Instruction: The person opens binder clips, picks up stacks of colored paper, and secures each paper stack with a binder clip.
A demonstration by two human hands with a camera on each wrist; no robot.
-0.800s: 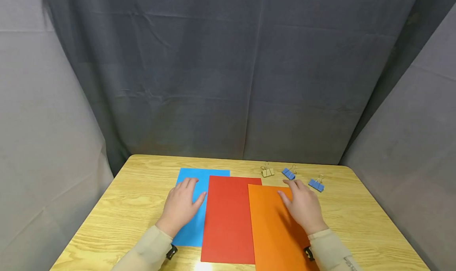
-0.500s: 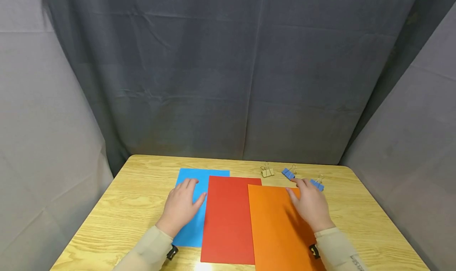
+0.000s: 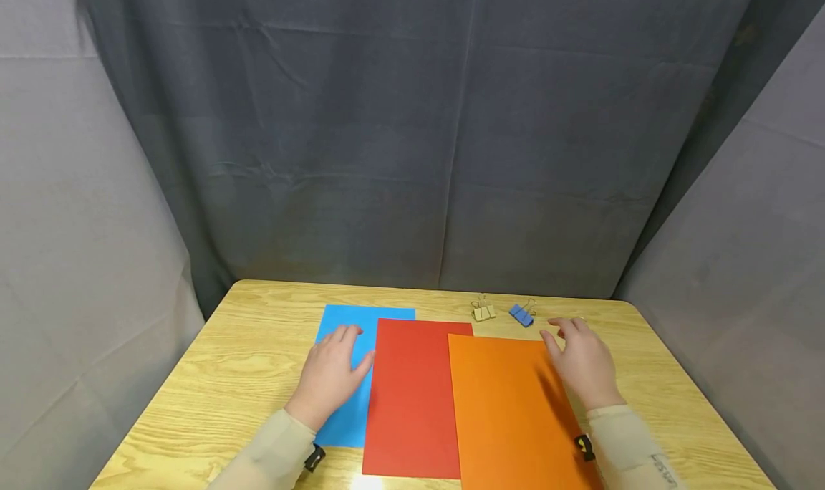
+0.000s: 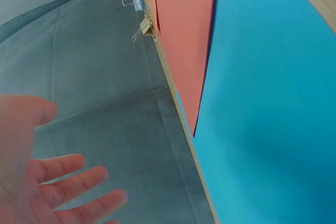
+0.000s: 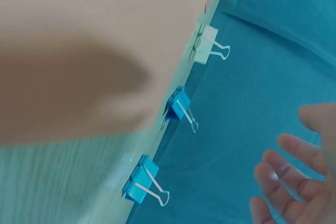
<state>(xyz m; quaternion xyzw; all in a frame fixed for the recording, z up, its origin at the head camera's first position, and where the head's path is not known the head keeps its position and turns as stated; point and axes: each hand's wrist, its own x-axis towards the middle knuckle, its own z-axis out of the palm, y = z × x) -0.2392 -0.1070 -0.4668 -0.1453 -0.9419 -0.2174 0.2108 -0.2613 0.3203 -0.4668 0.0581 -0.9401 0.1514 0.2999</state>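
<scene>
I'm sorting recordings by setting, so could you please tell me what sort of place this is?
Probably a screened-off tabletop workspace: a dark grey curtain hangs behind a wood-grain table, and paler grey cloth flanks both sides.

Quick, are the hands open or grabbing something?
Left hand: open, holding nothing, above the blue paper.
Right hand: open, holding nothing.

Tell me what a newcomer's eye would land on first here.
Three bright overlapping sheets stand out: a blue sheet left, a red sheet centre, an orange sheet right. Next, the left hand over the blue one and the right hand near the orange one's far right corner. A yellow clip and two blue clips line the far side of the table.
</scene>
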